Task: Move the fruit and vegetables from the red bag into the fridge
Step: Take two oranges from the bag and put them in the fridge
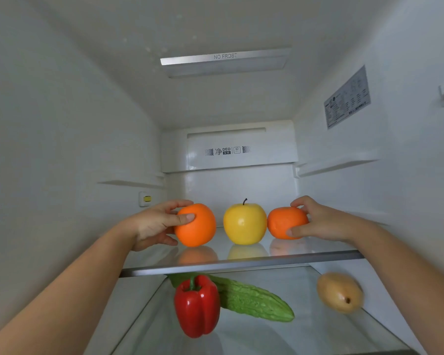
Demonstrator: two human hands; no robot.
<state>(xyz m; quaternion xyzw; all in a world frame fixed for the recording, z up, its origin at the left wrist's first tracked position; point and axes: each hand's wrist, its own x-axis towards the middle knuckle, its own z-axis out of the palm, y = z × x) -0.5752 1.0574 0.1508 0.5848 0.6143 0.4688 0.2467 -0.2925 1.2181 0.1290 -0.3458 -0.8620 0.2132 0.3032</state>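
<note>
The left hand [159, 224] and right hand [321, 222] are bare, like the left forearm [69, 295] and right forearm [415, 267]; fingernails [190, 216] are short and plain.

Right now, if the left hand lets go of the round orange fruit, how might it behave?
The round orange fruit would likely roll: near-spherical, on a smooth reflective glass shelf. It probably keeps its shape under the left hand, whose fingers leave no visible dent.

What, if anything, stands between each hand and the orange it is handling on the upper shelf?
Nothing visible. The left hand grips the left orange and the right hand the right orange. The yellow apple stands between the oranges, not between hand and fruit.
</note>
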